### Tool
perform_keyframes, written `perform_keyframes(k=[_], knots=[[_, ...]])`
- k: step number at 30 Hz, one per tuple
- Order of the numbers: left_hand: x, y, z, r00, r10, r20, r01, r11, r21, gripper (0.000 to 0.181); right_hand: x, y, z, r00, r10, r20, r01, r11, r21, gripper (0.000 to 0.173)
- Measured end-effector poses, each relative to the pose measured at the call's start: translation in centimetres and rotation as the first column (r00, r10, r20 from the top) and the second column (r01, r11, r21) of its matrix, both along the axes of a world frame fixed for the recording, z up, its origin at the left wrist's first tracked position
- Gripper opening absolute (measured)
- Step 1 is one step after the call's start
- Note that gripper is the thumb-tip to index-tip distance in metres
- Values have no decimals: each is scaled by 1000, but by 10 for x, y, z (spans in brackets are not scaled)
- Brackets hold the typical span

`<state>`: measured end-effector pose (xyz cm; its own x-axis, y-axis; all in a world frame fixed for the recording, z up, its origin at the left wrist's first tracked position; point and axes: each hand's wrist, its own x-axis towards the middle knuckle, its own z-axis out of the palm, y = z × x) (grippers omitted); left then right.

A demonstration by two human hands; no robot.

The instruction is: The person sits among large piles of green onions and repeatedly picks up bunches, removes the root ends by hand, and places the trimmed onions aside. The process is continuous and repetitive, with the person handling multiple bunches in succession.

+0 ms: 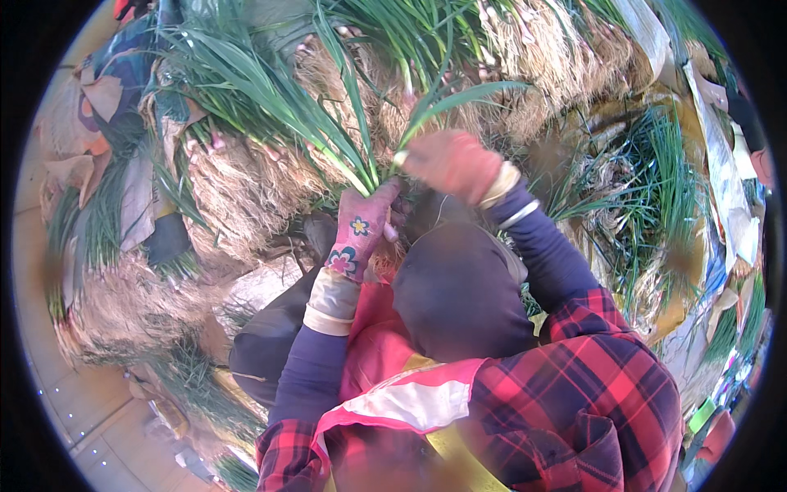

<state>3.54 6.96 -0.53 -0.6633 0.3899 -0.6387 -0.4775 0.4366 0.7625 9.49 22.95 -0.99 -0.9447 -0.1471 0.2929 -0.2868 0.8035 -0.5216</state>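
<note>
My left hand point(364, 227), in a pink glove with printed flowers, is closed around a few green garlic plants point(332, 157). Their long flat leaves fan up and away from me, while a pale bulb end shows below my fingers. My right hand point(458, 165), in a reddish glove and blurred, is just to the right, with curled fingers against a leafy stalk point(411, 128). Whether it grips that stalk is not clear. Beyond both hands lie bundles of green garlic with pinkish bulbs and a thick mass of dry tan roots point(246, 190).
More rooted bundles point(541, 55) are heaped at the far side. Loose green leaves point(664, 166) lie on yellowish sheeting point(676, 313) to the right. Further bundles point(129, 301) rest at left, beside a tiled floor point(117, 430). Another person's hand point(761, 167) shows at the right rim.
</note>
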Motion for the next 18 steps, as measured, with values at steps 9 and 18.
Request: perform_keyframes(k=[9, 18], knots=[[-11, -31, -1, 959, 81, 270, -239, 742, 626, 35, 47, 43, 15, 805, 271, 528, 427, 353, -833, 33], [1, -28, -24, 925, -160, 345, -134, 712, 689, 47, -25, -10, -14, 869, 144, 474, 365, 462, -808, 31]])
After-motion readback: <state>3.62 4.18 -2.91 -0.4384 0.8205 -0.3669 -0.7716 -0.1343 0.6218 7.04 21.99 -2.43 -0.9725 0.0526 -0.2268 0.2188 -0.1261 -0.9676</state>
